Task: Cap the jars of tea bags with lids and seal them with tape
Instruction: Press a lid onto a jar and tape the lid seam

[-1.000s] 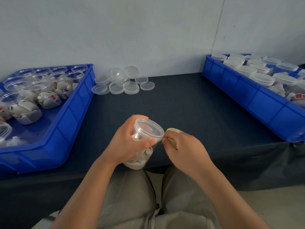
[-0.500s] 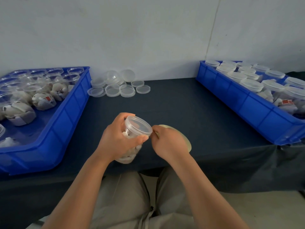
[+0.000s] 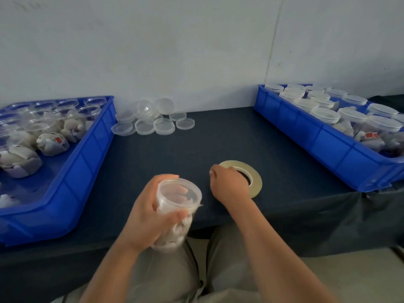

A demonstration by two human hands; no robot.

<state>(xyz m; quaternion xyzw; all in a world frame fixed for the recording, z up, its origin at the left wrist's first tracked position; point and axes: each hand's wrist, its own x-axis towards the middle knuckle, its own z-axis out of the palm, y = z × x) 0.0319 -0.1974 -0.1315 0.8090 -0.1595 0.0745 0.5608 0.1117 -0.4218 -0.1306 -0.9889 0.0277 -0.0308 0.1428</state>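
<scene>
My left hand (image 3: 148,215) grips a clear plastic jar (image 3: 178,202) of white tea bags with a lid on it, tilted, over the table's front edge. My right hand (image 3: 229,184) lies with curled fingers on a flat roll of pale tape (image 3: 254,177) that rests on the dark table, just right of the jar. Its fingertips are hidden, so the grip on the roll is unclear. Loose clear lids (image 3: 150,123) lie in a pile by the back wall.
A blue tray (image 3: 72,176) at the left holds several uncapped jars of tea bags. Another blue tray (image 3: 323,141) at the right holds several capped jars. Between them lies dark tablecloth (image 3: 218,141); a grey wall stands behind.
My right hand has moved away from the jar's rim, to the right and down onto the tape roll on the table. The left hand still holds the jar, now tilted more.
</scene>
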